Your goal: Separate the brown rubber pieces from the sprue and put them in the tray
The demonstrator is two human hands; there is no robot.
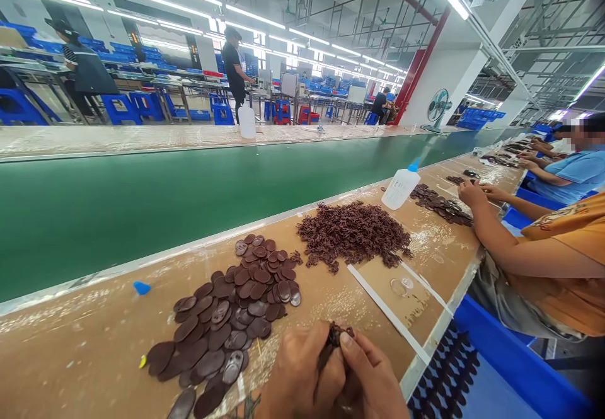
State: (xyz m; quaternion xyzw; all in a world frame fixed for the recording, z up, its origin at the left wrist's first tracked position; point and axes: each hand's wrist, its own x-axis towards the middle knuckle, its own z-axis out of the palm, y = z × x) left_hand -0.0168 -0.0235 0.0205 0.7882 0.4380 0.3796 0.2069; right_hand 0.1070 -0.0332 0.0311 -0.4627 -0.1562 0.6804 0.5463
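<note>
My left hand (pixel 302 368) and my right hand (pixel 371 375) are close together at the table's near edge, fingers bent and pinching. Between their fingertips is a small dark brown curly piece (pixel 336 334); the fingers cover its lower part, and I cannot tell whether anything else is held with it. To the left of my hands lies a spread pile of flat, oval dark brown pieces (pixel 222 318), some of them shiny. Beyond my hands is a heap of small curly brown pieces (pixel 352 233).
A white squeeze bottle (pixel 401 187) with a blue tip stands past the heap. Behind runs a green conveyor belt (pixel 142 211). At lower right, a blue bin (pixel 515 356) holds rows of dark pieces. A co-worker in an orange shirt (pixel 567 242) sits to the right.
</note>
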